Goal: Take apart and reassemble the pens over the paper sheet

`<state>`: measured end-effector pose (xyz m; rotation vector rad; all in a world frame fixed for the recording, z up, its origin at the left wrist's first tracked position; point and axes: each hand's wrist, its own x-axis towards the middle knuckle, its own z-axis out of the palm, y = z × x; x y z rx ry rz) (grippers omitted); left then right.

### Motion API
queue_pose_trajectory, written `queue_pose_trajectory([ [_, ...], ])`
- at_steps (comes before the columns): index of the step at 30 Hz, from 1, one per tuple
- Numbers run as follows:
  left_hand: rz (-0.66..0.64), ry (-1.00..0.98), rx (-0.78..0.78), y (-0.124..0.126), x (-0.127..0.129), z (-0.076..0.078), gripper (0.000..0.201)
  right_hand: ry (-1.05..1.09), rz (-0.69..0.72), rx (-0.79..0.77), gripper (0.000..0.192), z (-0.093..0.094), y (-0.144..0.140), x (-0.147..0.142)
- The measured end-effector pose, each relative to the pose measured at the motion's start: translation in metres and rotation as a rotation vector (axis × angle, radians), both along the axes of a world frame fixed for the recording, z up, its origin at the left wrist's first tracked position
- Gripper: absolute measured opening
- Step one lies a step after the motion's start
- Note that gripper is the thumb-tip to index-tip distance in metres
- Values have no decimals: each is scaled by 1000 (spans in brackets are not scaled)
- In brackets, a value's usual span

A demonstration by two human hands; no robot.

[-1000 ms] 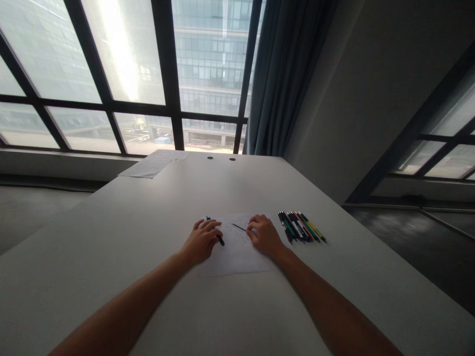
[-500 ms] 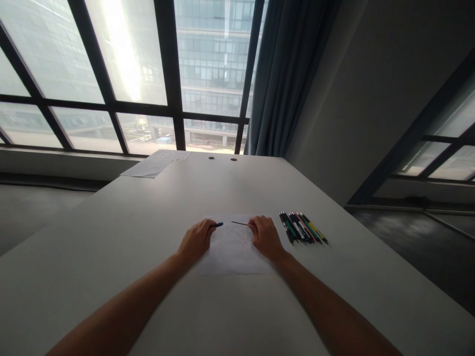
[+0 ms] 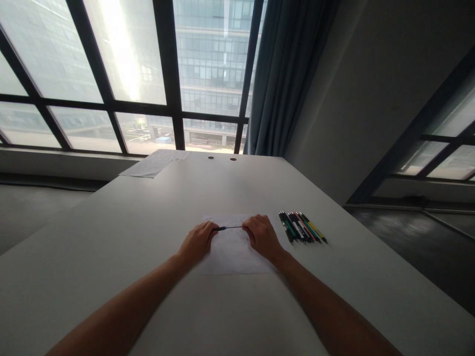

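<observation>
Between finger and thumb, my left hand (image 3: 198,240) grips a dark pen barrel (image 3: 221,228) with a blue end pointing right. My right hand (image 3: 261,235) pinches a thin pen refill (image 3: 234,227), which points left. The refill's left tip meets the barrel's blue end, and the two lie in one line; how far it reaches inside cannot be seen. Both hands are closed, over a white sheet of paper (image 3: 232,259) with small scribbled marks near the right hand.
A row of several pens (image 3: 302,228) lies side by side to the right of the paper. More printed sheets (image 3: 143,168) rest at the table's far left corner. Two round holes (image 3: 233,159) sit near the far edge of the white table (image 3: 222,190).
The gap between barrel and refill has closed. My right hand has moved left with the refill, and its tip now meets the barrel in my left hand.
</observation>
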<state>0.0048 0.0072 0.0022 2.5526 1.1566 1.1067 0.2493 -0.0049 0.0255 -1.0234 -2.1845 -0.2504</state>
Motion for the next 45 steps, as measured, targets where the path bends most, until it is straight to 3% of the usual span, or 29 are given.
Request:
queue_pose_trajectory([
  [2,-34,-29,10,0,1,0,16,23,72,-9,21,2,0,-1],
  [4,-58,-76,28,-1,2,0,20,73,47,-23,35,1,2,2],
  [6,-66,-132,58,-2,3,1,22,102,-101,-37,37,-1,8,9],
  [9,-65,-189,104,-2,2,2,22,26,-344,-105,18,-7,16,20],
  [13,-50,-144,125,-3,1,2,22,-105,-441,-204,7,-9,21,23],
  [22,-6,-63,17,-3,1,0,24,-153,-381,-179,8,-9,15,14],
  [30,3,-343,-106,-5,4,1,23,-155,-394,-196,8,-4,16,28],
  [37,-37,-188,-33,-4,3,2,23,-208,-444,-245,8,-7,18,24],
  [40,-56,-87,6,-5,4,3,23,-159,-382,-223,10,-7,17,18],
  [45,-56,-37,-9,-4,4,3,24,1,-138,-148,9,0,7,4],
])
